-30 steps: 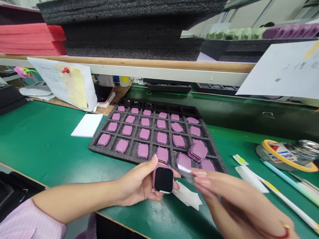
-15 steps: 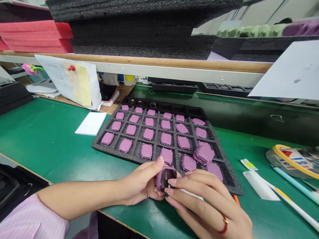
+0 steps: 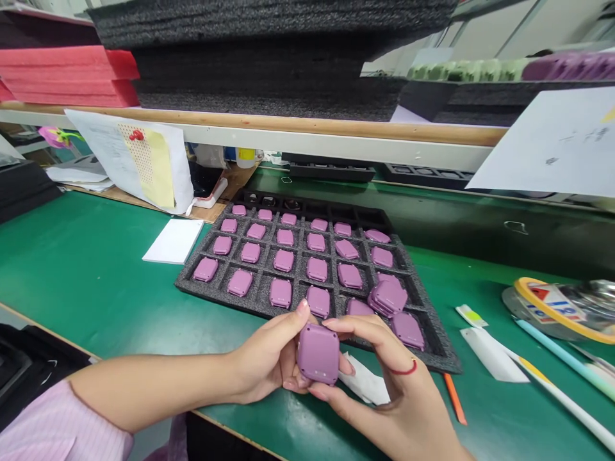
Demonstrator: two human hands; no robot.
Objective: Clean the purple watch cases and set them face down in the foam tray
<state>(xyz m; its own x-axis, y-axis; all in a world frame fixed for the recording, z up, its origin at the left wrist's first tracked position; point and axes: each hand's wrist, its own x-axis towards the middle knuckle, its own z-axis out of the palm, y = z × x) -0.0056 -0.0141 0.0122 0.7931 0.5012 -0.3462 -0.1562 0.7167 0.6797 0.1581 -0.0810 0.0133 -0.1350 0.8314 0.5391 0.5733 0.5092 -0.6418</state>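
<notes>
Between both hands is a purple watch case [image 3: 319, 354], its flat purple side with small corner holes facing me. My left hand [image 3: 271, 352] grips its left edge, thumb on top and fingers curled behind. From the right, my right hand [image 3: 394, 390] pinches the case at its upper and lower right corners. Just beyond the hands lies a black foam tray [image 3: 192, 283] with compartments, many holding similar purple watch cases [image 3: 280, 292]. In the right part of the tray, a few cases [image 3: 388, 297] are piled together. A crumpled white wipe [image 3: 368, 379] lies under my right hand.
Right of the tray are an orange stick [image 3: 455, 398], a white strip [image 3: 494, 354], a brush-like white tool [image 3: 560, 384], a light blue pen [image 3: 562, 355] and a yellow-rimmed tape roll [image 3: 552, 310]. A white paper pad [image 3: 173, 241] lies left. A shelf [image 3: 298, 137] with foam stacks crosses above.
The watch case has been turned over: its dark glass side showed before, its purple side now. My right fingers moved from the glass to the case's edges. The view shifted slightly.
</notes>
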